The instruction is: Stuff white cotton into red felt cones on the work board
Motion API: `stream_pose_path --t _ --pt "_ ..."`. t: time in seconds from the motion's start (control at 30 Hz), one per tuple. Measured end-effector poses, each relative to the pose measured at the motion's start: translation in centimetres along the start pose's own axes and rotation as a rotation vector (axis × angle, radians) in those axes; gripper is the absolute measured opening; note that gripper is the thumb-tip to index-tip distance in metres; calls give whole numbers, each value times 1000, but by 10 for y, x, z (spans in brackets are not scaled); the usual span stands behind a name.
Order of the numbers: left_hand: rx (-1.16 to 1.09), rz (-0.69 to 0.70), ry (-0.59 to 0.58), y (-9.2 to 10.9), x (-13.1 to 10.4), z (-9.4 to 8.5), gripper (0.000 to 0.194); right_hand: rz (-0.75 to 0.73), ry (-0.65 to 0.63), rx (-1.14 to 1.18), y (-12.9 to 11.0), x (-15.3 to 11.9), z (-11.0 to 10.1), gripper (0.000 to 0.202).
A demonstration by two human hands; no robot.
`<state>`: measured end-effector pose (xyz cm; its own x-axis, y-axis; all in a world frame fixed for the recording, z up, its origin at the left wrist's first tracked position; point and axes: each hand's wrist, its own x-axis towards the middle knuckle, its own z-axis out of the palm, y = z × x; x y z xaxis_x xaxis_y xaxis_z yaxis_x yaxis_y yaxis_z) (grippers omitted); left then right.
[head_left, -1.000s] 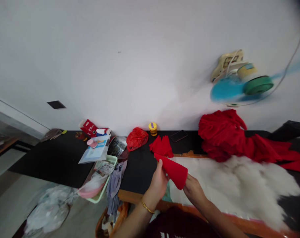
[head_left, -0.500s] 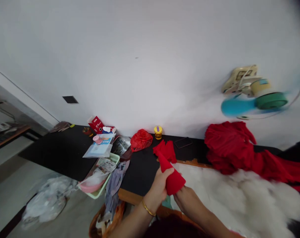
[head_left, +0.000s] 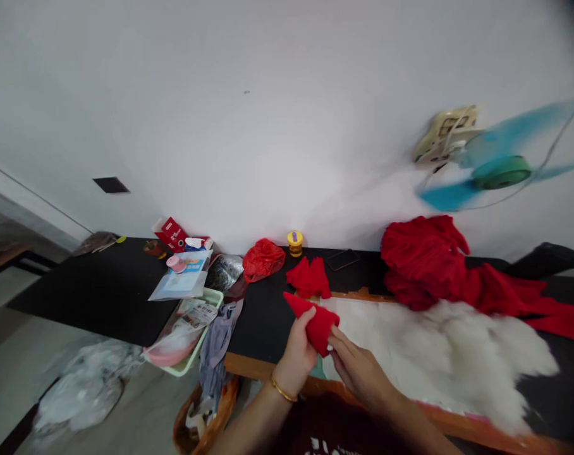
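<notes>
A small pointed red fabric cone [head_left: 319, 328] lies across my hands over the table's front edge, its tip towards the upper left. My left hand [head_left: 300, 344], with a gold bracelet at the wrist, is wrapped round the cone's side. At the wide open end, my right hand [head_left: 356, 366] has its fingers closed at the rim, some partly hidden by the fabric. A speck of white shows by those fingertips; whether it is stuffing I cannot tell. Just beyond the cone sits a pile of red fabric pieces [head_left: 310, 278]. White fluffy stuffing [head_left: 462, 360] is heaped to the right.
A large red fabric heap [head_left: 422, 262] lies at the back right, below a spinning blue fan [head_left: 500, 172]. A yellow-lidded jar [head_left: 295, 243], phone [head_left: 342, 260] and red plastic bag [head_left: 263, 260] line the wall. Left stands a green basket [head_left: 192, 360].
My right hand has drawn back from inside the cone to its rim. The cone has tilted and moved slightly left. The camera view has shifted a little.
</notes>
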<state>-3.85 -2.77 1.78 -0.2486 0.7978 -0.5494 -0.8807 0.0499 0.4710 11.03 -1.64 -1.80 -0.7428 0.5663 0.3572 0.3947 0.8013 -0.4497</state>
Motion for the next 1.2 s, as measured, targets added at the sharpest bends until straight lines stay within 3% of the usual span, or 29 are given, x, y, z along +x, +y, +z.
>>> stream_pose_path --t 0.1,0.27,0.43,0.53,0.63,0.73,0.87,1.03,1.1,1.2 --pt "-17 -54 10 6 4 4 19 -40 168 -73 2 1 -1 43" --pt "-14 -94 6 -3 -1 10 8 13 75 -216 7 12 1 32" --pt "-11 -174 -36 -1 3 14 18 156 187 2 -6 16 -10 40" --pt "-34 -192 -69 5 7 16 29 191 276 115 -14 18 -24 35" --pt "-18 -196 -133 6 7 17 34 263 298 76 -17 23 -29 30" --pt "14 -177 -100 0 3 18 27 281 275 -9 -16 28 -24 31" --pt "21 -154 -93 -4 -4 19 19 263 291 -73 -8 29 -21 23" --pt "57 -135 -128 17 -1 18 31 152 328 -25 2 23 -27 21" --pt "98 -149 -75 25 4 15 34 96 309 22 0 23 -25 23" --pt "129 -124 38 23 15 10 20 77 262 129 -11 27 -17 30"
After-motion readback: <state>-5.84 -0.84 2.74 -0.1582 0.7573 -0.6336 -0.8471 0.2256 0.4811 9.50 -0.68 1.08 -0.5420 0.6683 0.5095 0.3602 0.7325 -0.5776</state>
